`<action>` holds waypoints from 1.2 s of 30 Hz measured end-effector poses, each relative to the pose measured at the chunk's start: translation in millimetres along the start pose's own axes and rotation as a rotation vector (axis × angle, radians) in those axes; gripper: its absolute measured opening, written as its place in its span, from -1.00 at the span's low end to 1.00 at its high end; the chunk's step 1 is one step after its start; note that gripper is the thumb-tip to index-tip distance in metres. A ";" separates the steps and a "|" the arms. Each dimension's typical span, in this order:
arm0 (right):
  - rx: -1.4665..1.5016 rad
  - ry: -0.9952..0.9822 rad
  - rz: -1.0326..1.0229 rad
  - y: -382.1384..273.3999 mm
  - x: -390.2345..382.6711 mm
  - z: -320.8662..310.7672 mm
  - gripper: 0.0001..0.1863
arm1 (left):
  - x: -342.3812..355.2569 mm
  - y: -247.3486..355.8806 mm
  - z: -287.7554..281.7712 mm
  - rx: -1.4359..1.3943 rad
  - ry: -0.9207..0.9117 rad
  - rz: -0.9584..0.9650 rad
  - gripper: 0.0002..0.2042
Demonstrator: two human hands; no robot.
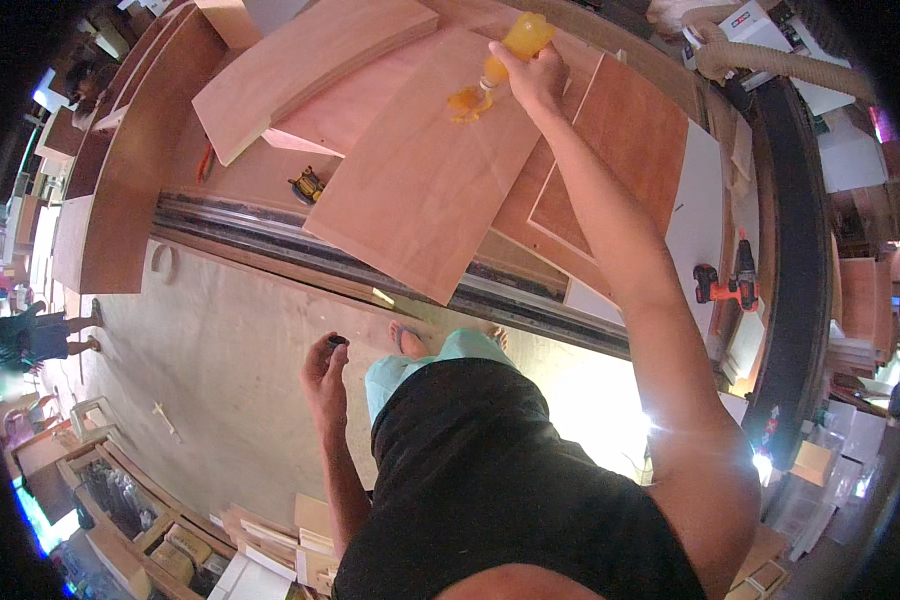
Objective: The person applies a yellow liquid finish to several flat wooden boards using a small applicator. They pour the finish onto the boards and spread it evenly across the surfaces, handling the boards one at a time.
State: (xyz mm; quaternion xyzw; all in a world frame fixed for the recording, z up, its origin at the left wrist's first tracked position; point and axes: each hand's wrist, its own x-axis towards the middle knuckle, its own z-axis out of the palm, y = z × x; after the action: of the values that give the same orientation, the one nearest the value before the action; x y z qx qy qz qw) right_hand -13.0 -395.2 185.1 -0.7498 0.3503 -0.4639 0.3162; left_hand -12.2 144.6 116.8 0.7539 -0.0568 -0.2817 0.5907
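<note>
yellow bottle (529, 36) is gripped by the right hand (540, 80), fingers wrapped round its body, & is tilted neck-down over the far part of the wood panel (420, 190); an orange-yellow puddle (464, 104) is seen just under the mouth. a small dark thing (337, 341) (poss. the cap, too small to be sure) is pinched btwn thumb & fingers of the left hand (324, 378), well apart from the panel.

for a good pour, mouth should be held low & only a gentle squeeze given, b/c thick stuff will prob. blob if rushed. the flow should be led slowly along the panel so that too much isn't heaped in one spot. panel edges should be avoided, as the red-brown board (620, 145) alongside might be dripped on. bottle should be tipped back upright before being swung away, else drips are likely
</note>
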 end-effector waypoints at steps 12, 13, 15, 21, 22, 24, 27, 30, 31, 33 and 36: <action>0.163 0.106 0.561 54.1 -34.7 -30.0 -0.34 | 6.4 3.8 -6.5 -0.023 -0.011 0.026 -0.68; 0.419 0.151 0.712 35.2 -46.0 -31.0 -0.33 | 5.9 4.2 -7.7 -0.031 -0.011 0.025 -0.68; 0.818 0.173 0.833 15.8 -48.4 -42.9 -0.31 | 11.8 11.0 -1.4 -0.009 -0.031 0.070 -0.68; 1.392 -0.062 0.853 -58.1 -5.6 -83.1 -0.37 | 74.2 97.0 35.4 -0.029 -0.168 0.338 -0.74; 1.468 -0.130 0.881 -78.9 8.4 -93.8 -0.38 | 88.0 120.9 38.4 0.082 -0.167 0.458 -0.74; 1.497 -0.191 0.809 -110.8 30.5 -103.8 -0.39 | 111.5 165.2 48.9 0.054 -0.200 0.652 -0.73; 1.263 -0.062 0.588 -156.7 43.3 -106.0 -0.43 | 133.4 214.0 63.1 -0.031 -0.244 0.752 -0.72; 1.302 -0.172 0.518 -161.7 31.2 -114.3 -0.43 | 138.5 238.3 73.2 -0.054 -0.313 0.736 -0.72; 1.309 -0.143 0.604 -159.8 14.1 -107.8 -0.45 | 138.8 241.6 76.4 -0.043 -0.334 0.745 -0.73; 1.291 -0.070 0.746 -167.9 -37.4 -94.8 -0.48 | 134.0 250.3 91.3 -0.020 -0.416 0.754 -0.72; 1.142 -0.045 0.790 -162.5 -88.4 -79.2 -0.45 | 132.2 244.1 111.1 -0.057 -0.519 0.738 -0.70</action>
State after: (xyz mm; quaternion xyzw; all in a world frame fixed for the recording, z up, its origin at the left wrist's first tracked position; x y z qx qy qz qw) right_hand -76.6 -244.6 302.3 -0.2917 0.2914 -0.4102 0.8135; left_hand 103.9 -78.3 278.9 0.5711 -0.4600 -0.2335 0.6385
